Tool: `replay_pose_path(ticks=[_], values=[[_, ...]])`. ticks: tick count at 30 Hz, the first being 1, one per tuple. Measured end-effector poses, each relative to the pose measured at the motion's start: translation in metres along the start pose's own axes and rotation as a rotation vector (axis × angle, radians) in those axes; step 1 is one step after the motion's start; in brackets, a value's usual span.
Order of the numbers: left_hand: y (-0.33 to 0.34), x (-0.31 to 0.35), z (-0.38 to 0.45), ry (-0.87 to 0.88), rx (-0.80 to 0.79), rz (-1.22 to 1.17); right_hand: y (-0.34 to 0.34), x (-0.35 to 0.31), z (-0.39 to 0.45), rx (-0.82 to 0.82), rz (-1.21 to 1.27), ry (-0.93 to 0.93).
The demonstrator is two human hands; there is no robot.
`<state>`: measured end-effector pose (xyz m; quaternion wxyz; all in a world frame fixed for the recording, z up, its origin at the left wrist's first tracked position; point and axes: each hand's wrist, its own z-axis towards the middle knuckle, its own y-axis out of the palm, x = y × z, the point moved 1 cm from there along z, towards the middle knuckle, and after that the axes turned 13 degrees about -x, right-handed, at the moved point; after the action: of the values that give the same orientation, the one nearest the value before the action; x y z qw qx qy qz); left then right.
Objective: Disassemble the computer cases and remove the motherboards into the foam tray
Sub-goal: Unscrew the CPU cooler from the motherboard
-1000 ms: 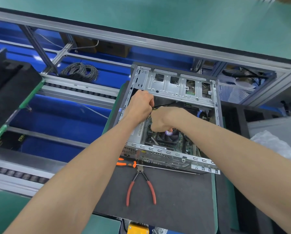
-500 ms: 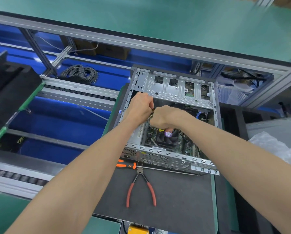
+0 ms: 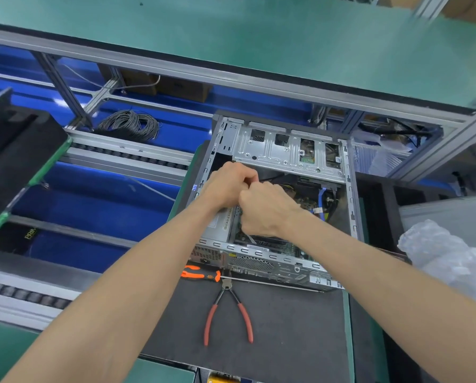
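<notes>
Both hands have shifted slightly toward the case's left wall since the earlier frame, and the right hand now covers the cooler fan that was visible before. Left to right: foam tray (image 3: pixel 18 150) stands at the far left edge, well apart from the work; one cable coil (image 3: pixel 129 124) lies behind the rollers; the left hand (image 3: pixel 227 186) is curled inside the case (image 3: pixel 289 150), its fingers closed on something small, probably a cable or connector, though the item itself is hidden; the right hand (image 3: pixel 264 210) is likewise clenched, touching the left, and what it grasps cannot be told. The motherboard (image 3: pixel 275 244) remains seated in the case floor, partly hidden under the hands. Step in hand, as judged: freeing internal wiring before board removal; the task is at an early-to-middle stage, with no board yet in the tray. The next move likely calls for a steady pull on the connector body, not the wire, then removal of the board screws with the screwdriver (image 3: pixel 201 275), which lies just before the case, touching the pliers (image 3: pixel 228 310). Count: one case, one motherboard, one tray, one screwdriver, one pliers, two hands.
</notes>
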<state>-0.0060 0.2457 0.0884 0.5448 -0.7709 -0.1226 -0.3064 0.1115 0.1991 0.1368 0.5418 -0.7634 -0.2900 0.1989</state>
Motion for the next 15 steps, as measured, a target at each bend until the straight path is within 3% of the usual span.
replay_pose_path(ticks=[5, 7, 11, 15], values=[[-0.019, -0.005, -0.007, 0.09, -0.125, -0.346, 0.019, -0.004, -0.004, 0.355, -0.092, 0.117], [-0.025, -0.005, -0.01, 0.098, -0.219, -0.292, 0.015, 0.003, 0.0, 0.425, -0.017, 0.152], [-0.019, 0.011, -0.018, 0.108, -0.436, -0.076, 0.01, 0.016, 0.005, 0.427, 0.167, 0.201], [-0.006, 0.01, -0.017, 0.053, -0.392, -0.001, 0.012, 0.015, 0.005, 0.375, 0.25, 0.152]])
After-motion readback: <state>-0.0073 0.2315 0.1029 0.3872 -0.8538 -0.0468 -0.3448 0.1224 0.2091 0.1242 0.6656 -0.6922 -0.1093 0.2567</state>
